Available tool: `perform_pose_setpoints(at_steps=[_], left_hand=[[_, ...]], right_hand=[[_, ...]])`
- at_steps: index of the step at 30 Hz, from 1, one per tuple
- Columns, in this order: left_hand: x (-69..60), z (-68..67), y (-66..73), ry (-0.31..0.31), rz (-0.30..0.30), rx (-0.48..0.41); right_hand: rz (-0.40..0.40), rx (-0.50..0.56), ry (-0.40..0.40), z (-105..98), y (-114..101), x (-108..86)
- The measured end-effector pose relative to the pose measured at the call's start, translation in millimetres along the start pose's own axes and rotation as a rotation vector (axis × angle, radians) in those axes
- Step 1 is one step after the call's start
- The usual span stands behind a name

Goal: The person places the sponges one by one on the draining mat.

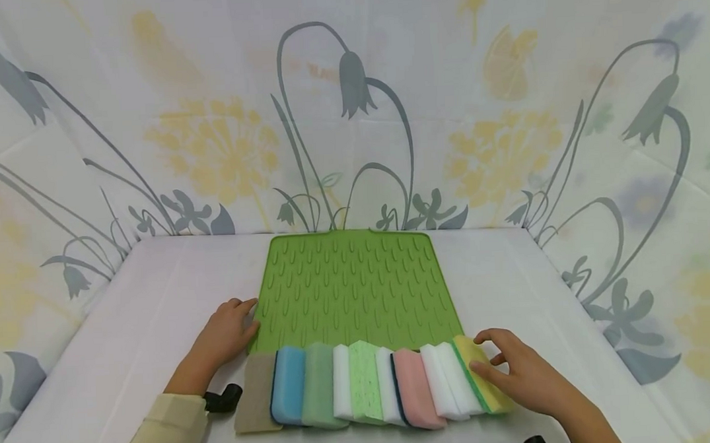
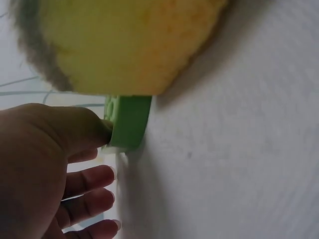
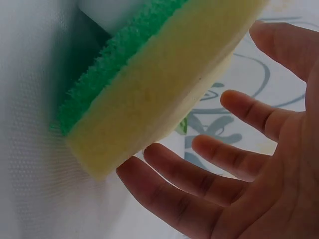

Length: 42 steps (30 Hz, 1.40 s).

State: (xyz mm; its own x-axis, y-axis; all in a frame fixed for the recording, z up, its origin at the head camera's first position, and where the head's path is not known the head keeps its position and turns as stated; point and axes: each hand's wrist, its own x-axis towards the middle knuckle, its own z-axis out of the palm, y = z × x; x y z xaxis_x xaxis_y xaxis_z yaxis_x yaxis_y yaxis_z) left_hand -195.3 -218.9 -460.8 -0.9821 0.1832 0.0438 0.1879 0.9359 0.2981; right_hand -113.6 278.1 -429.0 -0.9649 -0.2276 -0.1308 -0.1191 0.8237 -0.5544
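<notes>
My left hand (image 1: 224,331), fingers loosely extended, sits at the green mat (image 1: 354,287)'s left edge; my right hand (image 1: 525,376), fingers spread, meets the yellow sponge (image 1: 488,382) ending the sponge row (image 1: 363,387); bench (image 1: 500,274) flanks the mat.

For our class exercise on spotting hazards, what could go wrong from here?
The right hand is at the yellow sponge ending a closely packed row of sponges; a sideways push might disturb its neighbours.

The left hand is at the green mat's edge; a shove could skew it, perhaps disturbing the row along its near side.
</notes>
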Motion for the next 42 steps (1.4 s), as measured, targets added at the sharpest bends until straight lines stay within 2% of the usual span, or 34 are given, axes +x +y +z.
perform_pose_setpoints(at_steps=[8, 15, 25, 34, 42], left_hand=[[1.2, 3.5, 3.3, -0.041, -0.048, -0.078], [0.7, 7.7, 3.3, -0.052, -0.076, -0.107], [-1.3, 5.7, 2.4, -0.017, -0.094, -0.177], [0.5, 4.5, 0.9, 0.002, -0.136, -0.225], [0.4, 6.6, -2.2, -0.004, -0.168, -0.315]], right_hand=[[-0.001, 0.007, -0.018, 2.4, -0.8, -1.8], [-0.002, -0.003, -0.024, 7.1, 1.6, -3.2], [-0.019, -0.018, -0.010, 2.6, -2.4, 0.1], [-0.079, -0.051, 0.016, -8.0, -7.5, 6.6], [-0.157, -0.112, 0.037, -13.2, -15.6, 18.9]])
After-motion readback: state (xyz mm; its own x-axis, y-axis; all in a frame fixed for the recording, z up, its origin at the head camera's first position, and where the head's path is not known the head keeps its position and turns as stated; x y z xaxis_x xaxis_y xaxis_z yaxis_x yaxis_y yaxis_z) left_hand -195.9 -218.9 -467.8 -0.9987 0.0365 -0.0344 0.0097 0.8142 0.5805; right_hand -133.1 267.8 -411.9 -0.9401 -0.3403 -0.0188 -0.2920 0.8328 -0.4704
